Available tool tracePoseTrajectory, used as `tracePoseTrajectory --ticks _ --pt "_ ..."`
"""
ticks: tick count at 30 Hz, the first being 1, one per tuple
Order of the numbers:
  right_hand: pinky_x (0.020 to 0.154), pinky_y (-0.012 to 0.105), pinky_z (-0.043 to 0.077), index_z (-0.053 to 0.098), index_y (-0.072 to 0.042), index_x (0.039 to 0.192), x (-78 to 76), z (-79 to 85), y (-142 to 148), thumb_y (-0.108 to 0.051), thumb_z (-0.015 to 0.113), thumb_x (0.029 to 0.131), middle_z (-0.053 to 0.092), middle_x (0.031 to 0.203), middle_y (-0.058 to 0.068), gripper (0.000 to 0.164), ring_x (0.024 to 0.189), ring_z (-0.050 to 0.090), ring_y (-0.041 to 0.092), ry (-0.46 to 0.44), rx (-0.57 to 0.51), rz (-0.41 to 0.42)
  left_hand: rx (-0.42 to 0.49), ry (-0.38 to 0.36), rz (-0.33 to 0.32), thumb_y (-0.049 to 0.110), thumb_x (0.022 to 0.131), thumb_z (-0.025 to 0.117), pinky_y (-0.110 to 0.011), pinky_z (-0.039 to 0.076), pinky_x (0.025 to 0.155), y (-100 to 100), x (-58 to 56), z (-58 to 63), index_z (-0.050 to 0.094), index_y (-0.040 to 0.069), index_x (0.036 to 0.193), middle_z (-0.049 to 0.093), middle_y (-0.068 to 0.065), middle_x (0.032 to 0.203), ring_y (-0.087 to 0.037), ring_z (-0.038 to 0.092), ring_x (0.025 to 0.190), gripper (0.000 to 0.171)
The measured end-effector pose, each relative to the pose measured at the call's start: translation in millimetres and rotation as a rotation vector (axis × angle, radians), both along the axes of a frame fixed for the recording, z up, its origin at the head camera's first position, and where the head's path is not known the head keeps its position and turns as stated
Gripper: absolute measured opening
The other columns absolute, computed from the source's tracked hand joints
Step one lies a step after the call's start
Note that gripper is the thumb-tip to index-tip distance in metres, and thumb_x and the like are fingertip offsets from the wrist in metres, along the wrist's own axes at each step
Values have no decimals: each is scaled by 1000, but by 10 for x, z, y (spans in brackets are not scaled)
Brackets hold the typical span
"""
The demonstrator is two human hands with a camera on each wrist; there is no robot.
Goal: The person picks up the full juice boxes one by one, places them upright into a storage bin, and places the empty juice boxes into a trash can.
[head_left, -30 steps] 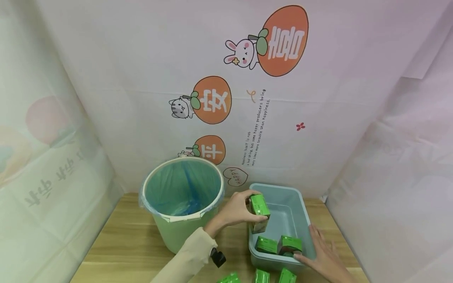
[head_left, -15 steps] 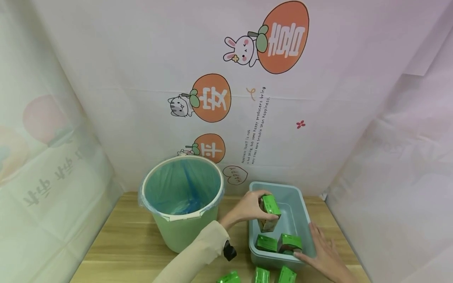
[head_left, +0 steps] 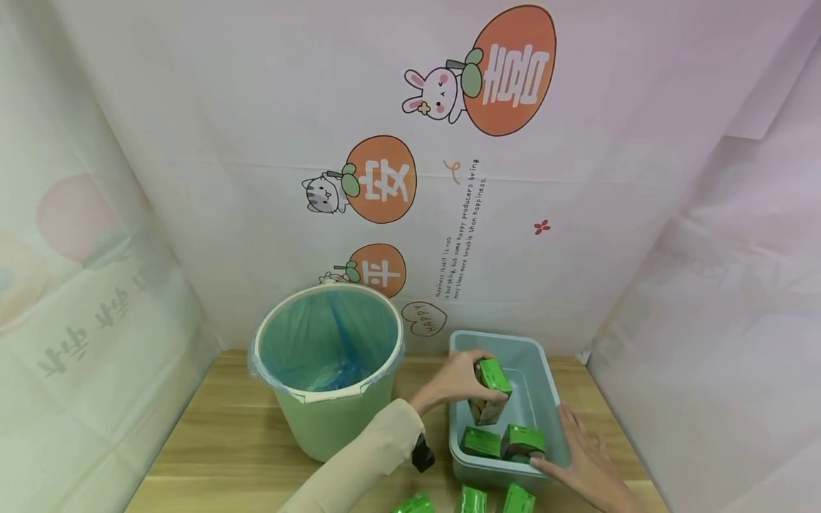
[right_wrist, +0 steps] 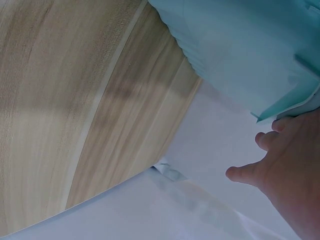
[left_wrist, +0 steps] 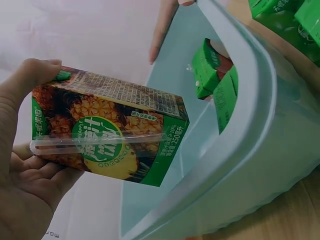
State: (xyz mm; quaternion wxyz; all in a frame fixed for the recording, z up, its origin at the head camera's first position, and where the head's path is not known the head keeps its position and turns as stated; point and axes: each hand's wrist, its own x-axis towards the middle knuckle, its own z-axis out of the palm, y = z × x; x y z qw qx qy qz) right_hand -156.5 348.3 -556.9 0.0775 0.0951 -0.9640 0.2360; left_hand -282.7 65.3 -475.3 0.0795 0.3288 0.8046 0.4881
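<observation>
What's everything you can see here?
Table: 1, light brown, bottom
Bucket: 1, pale green, table's left
Bag: 1, bluish, lining bucket
Bin: 1, light blue, right of bucket
Juice cartons: 6 visible, green, two in bin, three on table, one held over bin
Straw: 1, whitish, on held carton
Sheeting: count unclear, white, behind and beside table
Cartoon fruits: 3, orange, on back sheeting
Sleeve: 1, cream, left arm
Gadget: 1, black, left wrist
Left hand: 1, bare, holding a carton
Right hand: 1, bare, touching bin's rim

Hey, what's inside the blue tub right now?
Two juice boxes sit at the near end of the tub; the left hand holds another box over it. The floor beneath the boxes is covered, so I can't see it.
</observation>
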Motion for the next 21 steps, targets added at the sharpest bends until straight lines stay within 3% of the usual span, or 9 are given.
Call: tracePoseTrajectory --ticks 5,21 --pt "109 87 9 8 2 168 13 11 -12 -52 82 85 21 166 37 123 148 23 61 12 3 2 -22 24 11 30 80 94 -17 54 72 65 -26 -94 66 6 136 66 10 98 1 60 80 67" --pt "109 87 11 9 2 168 15 11 -17 -50 83 85 22 166 35 123 149 23 60 7 7 -8 -82 66 -28 30 79 94 -16 52 68 133 -83 -184 70 6 130 65 11 90 1 57 74 61"
